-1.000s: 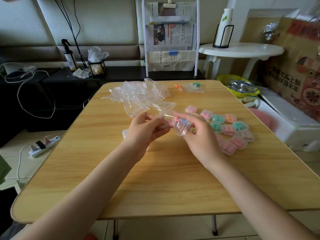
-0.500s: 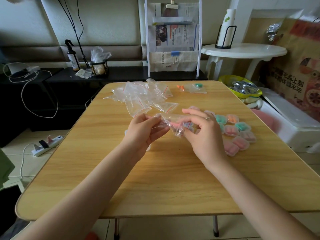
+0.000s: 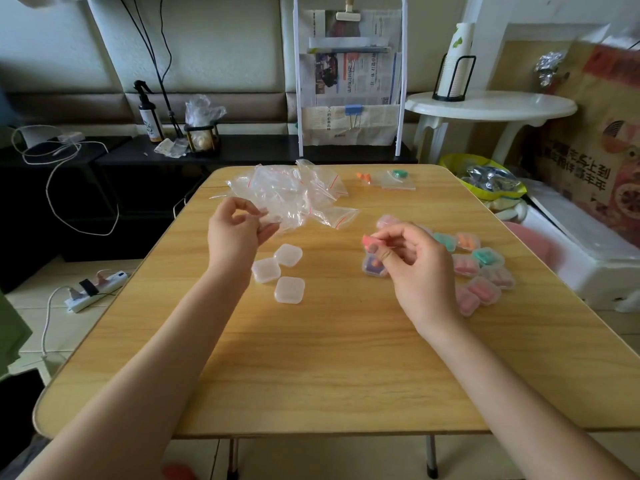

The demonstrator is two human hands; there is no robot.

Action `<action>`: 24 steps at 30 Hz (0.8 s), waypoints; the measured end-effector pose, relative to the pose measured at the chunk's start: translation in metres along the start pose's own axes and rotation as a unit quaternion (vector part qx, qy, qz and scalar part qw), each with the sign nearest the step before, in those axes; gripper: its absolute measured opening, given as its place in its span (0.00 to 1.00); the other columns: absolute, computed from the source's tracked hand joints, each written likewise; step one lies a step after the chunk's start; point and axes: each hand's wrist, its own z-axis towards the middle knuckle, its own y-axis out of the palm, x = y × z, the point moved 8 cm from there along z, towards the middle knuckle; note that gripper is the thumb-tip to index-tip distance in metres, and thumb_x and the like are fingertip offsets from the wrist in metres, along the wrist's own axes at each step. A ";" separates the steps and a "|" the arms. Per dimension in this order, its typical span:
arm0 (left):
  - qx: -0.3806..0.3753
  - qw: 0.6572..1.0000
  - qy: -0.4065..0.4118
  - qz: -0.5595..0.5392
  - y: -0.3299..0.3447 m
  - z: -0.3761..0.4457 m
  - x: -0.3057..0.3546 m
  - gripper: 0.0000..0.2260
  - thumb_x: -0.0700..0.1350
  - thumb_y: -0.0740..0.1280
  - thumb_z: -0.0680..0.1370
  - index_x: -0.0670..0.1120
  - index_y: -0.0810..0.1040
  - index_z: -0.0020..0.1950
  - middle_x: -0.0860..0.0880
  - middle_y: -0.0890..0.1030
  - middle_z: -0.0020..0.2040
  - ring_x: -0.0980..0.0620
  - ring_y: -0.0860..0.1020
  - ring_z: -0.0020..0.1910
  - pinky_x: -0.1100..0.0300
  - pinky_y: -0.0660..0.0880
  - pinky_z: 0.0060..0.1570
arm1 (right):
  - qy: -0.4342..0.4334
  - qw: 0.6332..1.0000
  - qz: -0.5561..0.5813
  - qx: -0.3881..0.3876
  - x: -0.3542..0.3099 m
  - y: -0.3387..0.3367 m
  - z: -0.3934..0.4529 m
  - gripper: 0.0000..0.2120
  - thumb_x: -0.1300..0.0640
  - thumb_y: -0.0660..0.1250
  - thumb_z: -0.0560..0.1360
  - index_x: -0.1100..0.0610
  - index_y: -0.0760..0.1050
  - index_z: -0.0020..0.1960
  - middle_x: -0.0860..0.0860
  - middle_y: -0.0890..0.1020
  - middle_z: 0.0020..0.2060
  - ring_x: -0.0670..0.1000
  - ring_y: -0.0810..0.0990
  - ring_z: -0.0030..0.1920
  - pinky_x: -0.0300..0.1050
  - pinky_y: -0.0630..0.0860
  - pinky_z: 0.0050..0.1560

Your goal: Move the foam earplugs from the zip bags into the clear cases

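The step in hand is the transfer of one earplug from bag to case. The right hand pinches a pink foam earplug between thumb and fingertips, above the right half of the tabletop. Directly beneath the fingertips lies a clear case that shows a purple content; whether its lid is open cannot be told.

The left hand is loosely curled at the near edge of the heap of emptied zip bags, which lies toward the far left corner. Its fingertips appear to hold the edge of a clear bag; judged from the film visible at the fingers, this hand is setting an emptied bag onto the heap.

Three empty clear cases, lids closed, lie just beside the left wrist, near the centre of the tabletop. The filled cases are grouped toward the right edge. One bag with green earplugs and a pair of loose orange earplugs remain at the far edge.

The next move calls for:
1. Free the left hand and use it to steady the case.
2. Lower the pink earplug into the case cavity.
3. Press the lid closed.

Foam compresses readily; a light pinch is sufficient.
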 end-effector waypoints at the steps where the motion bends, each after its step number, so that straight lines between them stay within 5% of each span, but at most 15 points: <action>1: 0.002 1.000 -0.004 0.003 -0.001 0.004 -0.001 0.10 0.30 0.58 0.79 0.43 0.72 0.43 0.43 0.81 0.48 0.53 0.84 0.40 0.60 0.80 0.47 | 0.000 1.000 -0.005 -0.005 0.001 0.001 0.000 0.03 0.63 0.71 0.73 0.56 0.79 0.43 0.51 0.84 0.38 0.47 0.82 0.36 0.43 0.80 0.37; 6: -0.066 0.995 0.001 0.073 0.010 0.014 -0.008 0.09 0.49 0.62 0.80 0.50 0.76 0.58 0.53 0.78 0.57 0.55 0.75 0.59 0.61 0.70 0.60 | -0.033 0.998 -0.046 -0.018 0.000 0.005 0.000 0.13 0.70 0.68 0.73 0.53 0.81 0.46 0.48 0.84 0.42 0.44 0.82 0.42 0.33 0.77 0.43; 9: -0.109 0.980 -0.008 0.167 0.017 0.013 -0.013 0.17 0.55 0.58 0.81 0.49 0.72 0.67 0.55 0.75 0.56 0.57 0.72 0.55 0.63 0.66 0.53 | -0.042 0.996 -0.070 -0.018 0.000 0.005 0.000 0.15 0.72 0.67 0.73 0.53 0.82 0.47 0.49 0.83 0.48 0.43 0.81 0.50 0.30 0.75 0.48; 15: -0.004 0.954 0.050 0.295 -0.005 0.011 0.002 0.15 0.48 0.61 0.79 0.51 0.72 0.66 0.56 0.77 0.43 0.55 0.75 0.38 0.59 0.72 0.38 | -0.017 0.998 -0.057 -0.024 0.005 0.006 0.001 0.11 0.71 0.67 0.72 0.57 0.81 0.46 0.50 0.83 0.44 0.44 0.82 0.43 0.30 0.75 0.44; 18: 0.027 0.921 0.128 0.366 -0.014 0.008 0.019 0.15 0.45 0.61 0.78 0.51 0.72 0.64 0.51 0.77 0.51 0.51 0.77 0.45 0.57 0.72 0.43 | -0.007 0.998 -0.049 -0.026 0.007 0.007 0.001 0.08 0.68 0.67 0.73 0.57 0.79 0.45 0.49 0.83 0.41 0.46 0.81 0.41 0.36 0.78 0.43; 21: -0.077 0.884 0.177 0.426 0.005 -0.005 0.019 0.09 0.49 0.66 0.77 0.52 0.79 0.56 0.52 0.79 0.50 0.54 0.77 0.47 0.61 0.72 0.41 | 0.001 0.998 -0.056 -0.040 0.011 0.011 0.002 0.11 0.68 0.65 0.74 0.55 0.80 0.50 0.51 0.82 0.42 0.49 0.81 0.43 0.36 0.77 0.45; 24: -0.160 0.835 0.183 0.494 0.024 -0.025 0.000 0.15 0.54 0.69 0.74 0.53 0.79 0.59 0.53 0.78 0.56 0.52 0.74 0.56 0.57 0.70 0.51 | 0.005 0.995 -0.077 -0.061 0.014 0.017 0.002 0.15 0.70 0.65 0.72 0.54 0.81 0.52 0.51 0.79 0.47 0.42 0.79 0.42 0.31 0.75 0.47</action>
